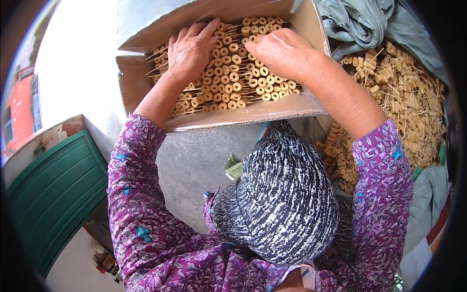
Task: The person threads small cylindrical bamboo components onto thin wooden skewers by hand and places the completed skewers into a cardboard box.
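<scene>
An open cardboard box [233,113] is in front of me, holding rows of thin sticks threaded with tan, hollow ring-shaped pieces [221,80]. My left hand [188,52] lies over the skewers on the left side of the box. Its fingers are stretched toward the far wall, thumb apart. My right hand [282,52] is at the right-hand rows, with its fingers curled and pressed down to the skewers. Whatever its fingertips hold is hidden under the hand.
To the right, a large heap of similar loose skewers [401,97] lies beside grey-green cloth [357,22]. Grey floor [194,160] shows below the box. A green panel [58,185] stands at the left. My knee in black-and-white patterned fabric [287,194] is under the box's near edge.
</scene>
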A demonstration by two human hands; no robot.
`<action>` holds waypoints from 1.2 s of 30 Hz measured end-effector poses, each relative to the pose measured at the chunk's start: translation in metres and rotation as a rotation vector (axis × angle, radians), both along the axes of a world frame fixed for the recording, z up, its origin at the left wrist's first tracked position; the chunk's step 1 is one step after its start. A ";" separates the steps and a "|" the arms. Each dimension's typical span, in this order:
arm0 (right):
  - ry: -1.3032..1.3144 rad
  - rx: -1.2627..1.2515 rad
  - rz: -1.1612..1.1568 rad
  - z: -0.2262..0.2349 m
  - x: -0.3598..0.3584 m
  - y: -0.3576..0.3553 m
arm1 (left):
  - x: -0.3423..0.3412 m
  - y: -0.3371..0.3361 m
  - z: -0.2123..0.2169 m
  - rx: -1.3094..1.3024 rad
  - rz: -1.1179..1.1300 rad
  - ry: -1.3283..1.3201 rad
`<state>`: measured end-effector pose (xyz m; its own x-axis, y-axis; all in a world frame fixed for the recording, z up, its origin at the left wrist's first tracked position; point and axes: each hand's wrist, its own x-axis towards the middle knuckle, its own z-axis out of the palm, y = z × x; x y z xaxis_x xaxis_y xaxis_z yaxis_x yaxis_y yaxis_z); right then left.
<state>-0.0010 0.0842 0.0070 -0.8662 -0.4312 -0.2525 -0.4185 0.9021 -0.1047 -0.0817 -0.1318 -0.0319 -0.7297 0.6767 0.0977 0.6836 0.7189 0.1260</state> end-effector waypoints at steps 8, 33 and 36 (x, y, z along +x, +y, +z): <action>0.075 -0.064 -0.048 -0.005 -0.004 -0.003 | -0.008 -0.003 -0.013 0.214 -0.128 -0.051; 0.444 -0.289 -0.406 0.052 -0.005 0.033 | 0.033 -0.005 -0.016 -0.071 -0.184 0.024; 0.585 -0.307 -0.334 0.032 -0.016 0.048 | 0.025 -0.001 -0.016 -0.085 -0.216 0.065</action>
<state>-0.0173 0.1327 0.0395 -0.9198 -0.0978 0.3801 -0.1915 0.9572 -0.2171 -0.0562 -0.1324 -0.0476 -0.5607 0.8245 0.0760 0.8276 0.5608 0.0219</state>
